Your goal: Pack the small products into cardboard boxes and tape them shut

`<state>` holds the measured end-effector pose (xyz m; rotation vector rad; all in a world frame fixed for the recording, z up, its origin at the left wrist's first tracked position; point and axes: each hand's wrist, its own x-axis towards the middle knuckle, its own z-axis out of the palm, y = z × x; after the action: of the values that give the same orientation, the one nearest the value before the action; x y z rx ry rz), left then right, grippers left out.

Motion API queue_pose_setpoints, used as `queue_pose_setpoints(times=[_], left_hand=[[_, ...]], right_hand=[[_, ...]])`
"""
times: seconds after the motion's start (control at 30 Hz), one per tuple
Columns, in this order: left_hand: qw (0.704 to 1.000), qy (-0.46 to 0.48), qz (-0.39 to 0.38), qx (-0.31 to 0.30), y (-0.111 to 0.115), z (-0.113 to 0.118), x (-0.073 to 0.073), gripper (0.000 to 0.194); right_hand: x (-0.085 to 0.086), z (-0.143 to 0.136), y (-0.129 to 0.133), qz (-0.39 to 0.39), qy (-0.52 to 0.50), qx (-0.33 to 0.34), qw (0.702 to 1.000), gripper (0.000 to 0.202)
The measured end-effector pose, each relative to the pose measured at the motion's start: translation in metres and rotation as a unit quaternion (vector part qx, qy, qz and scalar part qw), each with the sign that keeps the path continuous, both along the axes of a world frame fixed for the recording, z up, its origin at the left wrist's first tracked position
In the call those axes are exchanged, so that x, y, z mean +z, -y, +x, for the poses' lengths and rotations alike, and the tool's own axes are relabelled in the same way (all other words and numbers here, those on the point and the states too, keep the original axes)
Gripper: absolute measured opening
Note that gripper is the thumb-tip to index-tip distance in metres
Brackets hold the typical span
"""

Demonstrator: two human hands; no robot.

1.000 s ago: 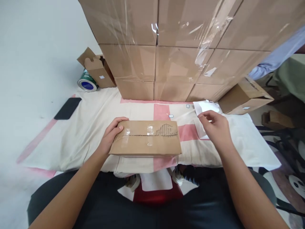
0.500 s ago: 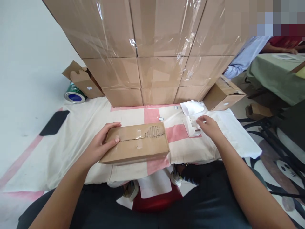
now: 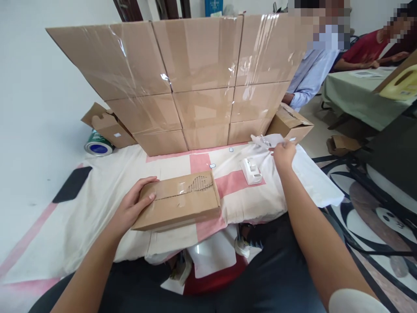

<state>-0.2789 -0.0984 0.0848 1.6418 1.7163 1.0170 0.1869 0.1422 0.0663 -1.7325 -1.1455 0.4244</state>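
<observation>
A closed cardboard box (image 3: pixel 177 206) lies on the cloth in front of me, with clear tape along its seam and a torn patch of bare corrugation near its right end. My left hand (image 3: pixel 134 204) grips the box's left end, thumb on top and fingers over the far edge. To the right, a small white tape dispenser (image 3: pixel 252 171) stands on the cloth. Beyond it, my right hand (image 3: pixel 284 154) is closed in a pinch on a crumpled white sheet (image 3: pixel 272 139); whether it is paper or thin plastic, I cannot tell.
A tall wall of taped cartons (image 3: pixel 205 108) rises behind the cloth (image 3: pixel 169 163). On the left are a black phone-like slab (image 3: pixel 72 184), a tin (image 3: pixel 98 144) and an open carton (image 3: pixel 112 126). Another carton (image 3: pixel 289 124) sits at right, near a person in a light-blue sleeve (image 3: pixel 308 89).
My right hand has left the tape dispenser and moved up and right to the white sheet, which is now off the dispenser. My left hand stays on the box. The view has tilted up.
</observation>
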Motion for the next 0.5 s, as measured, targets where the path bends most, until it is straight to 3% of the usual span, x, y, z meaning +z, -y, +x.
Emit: queue_pose_setpoints(times=[0.13, 0.3, 0.37, 0.43, 0.5], left_hand=[[1.0, -0.01, 0.001, -0.009, -0.003, 0.0, 0.0, 0.047], [0.999, -0.04, 0.003, -0.008, -0.001, 0.001, 0.002, 0.047], [0.998, -0.06, 0.03, -0.004, 0.001, 0.004, 0.013, 0.045], [0.993, -0.087, 0.075, 0.013, 0.001, 0.012, 0.032, 0.04], [0.985, -0.12, 0.123, 0.029, -0.002, 0.029, 0.059, 0.033]], right_hand=[[0.015, 0.026, 0.011, 0.063, -0.14, -0.006, 0.988, 0.027], [0.028, 0.026, 0.03, 0.112, -0.324, 0.047, 0.938, 0.008], [0.034, 0.019, 0.04, 0.121, -0.369, 0.111, 0.915, 0.006], [0.041, 0.011, 0.05, 0.117, -0.365, 0.193, 0.903, 0.007], [0.045, 0.003, 0.06, 0.092, -0.299, 0.24, 0.919, 0.012]])
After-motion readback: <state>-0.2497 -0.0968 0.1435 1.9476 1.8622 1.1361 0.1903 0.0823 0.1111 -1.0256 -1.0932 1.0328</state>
